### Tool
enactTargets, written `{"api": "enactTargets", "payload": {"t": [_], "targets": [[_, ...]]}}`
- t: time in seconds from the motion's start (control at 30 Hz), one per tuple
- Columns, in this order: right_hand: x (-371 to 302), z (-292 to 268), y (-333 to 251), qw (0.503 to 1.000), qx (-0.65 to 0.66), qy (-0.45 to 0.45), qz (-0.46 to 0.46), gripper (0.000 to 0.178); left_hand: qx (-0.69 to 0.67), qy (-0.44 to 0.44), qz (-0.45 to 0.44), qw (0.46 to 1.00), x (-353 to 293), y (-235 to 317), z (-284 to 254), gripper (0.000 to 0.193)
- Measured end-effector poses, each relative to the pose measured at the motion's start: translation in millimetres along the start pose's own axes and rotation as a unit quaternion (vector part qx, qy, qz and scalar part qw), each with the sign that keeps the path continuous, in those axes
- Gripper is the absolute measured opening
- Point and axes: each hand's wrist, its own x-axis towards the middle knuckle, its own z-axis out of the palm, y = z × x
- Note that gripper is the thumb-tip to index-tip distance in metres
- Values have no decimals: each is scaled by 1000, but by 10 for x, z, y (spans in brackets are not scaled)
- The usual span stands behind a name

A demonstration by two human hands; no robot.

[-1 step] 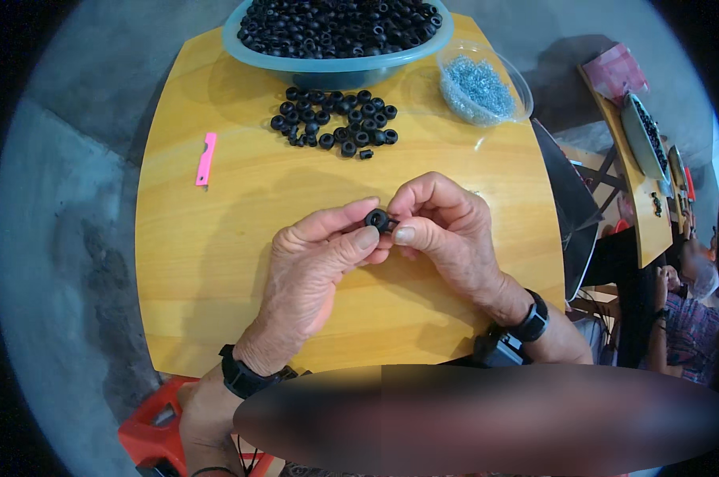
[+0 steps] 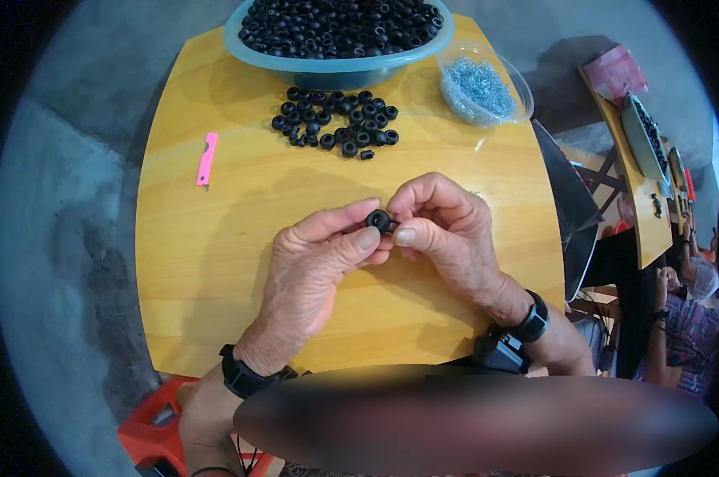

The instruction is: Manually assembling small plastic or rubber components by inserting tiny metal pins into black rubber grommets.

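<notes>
Over the near half of the yellow tabletop (image 2: pixel 193 278), two bare hands meet at one black ring-shaped piece (image 2: pixel 378 221), held up between them. Beyond lie some thirty loose black pieces (image 2: pixel 326 141), overlapping too much for an exact count. Behind these stands one blue basin (image 2: pixel 340 63) heaped with uncountable black pieces; to its right, one clear tub (image 2: pixel 487 121) of small glassy bits, and to the left one pink strip (image 2: pixel 206 159).

The left hand (image 2: pixel 316 250) reaches up and inward, thumb uppermost; the right hand (image 2: pixel 447 230) angles in from the other side, fingers curled. The left grip is narrow, thumb and fingers pinching the ring-shaped piece. The right grip is narrow too, thumb and forefinger closed about a thin dark stub (image 2: pixel 394 226) at the piece's right side; whether both are one part, I cannot tell.
</notes>
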Motion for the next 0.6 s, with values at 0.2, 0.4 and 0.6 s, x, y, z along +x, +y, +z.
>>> {"api": "enactTargets", "payload": {"t": [0.2,0.4,0.6], "targets": [[8,8,-18,999,29,-17,2,20,24,1,26,999,-16,32,64,28],[6,5,-32,1000,7,-24,-1,21,99,24,69,992,-24,33,90,23],[-14,14,-29,999,-26,-30,6,25,143,24,97,985,-27,31,94,21]]}}
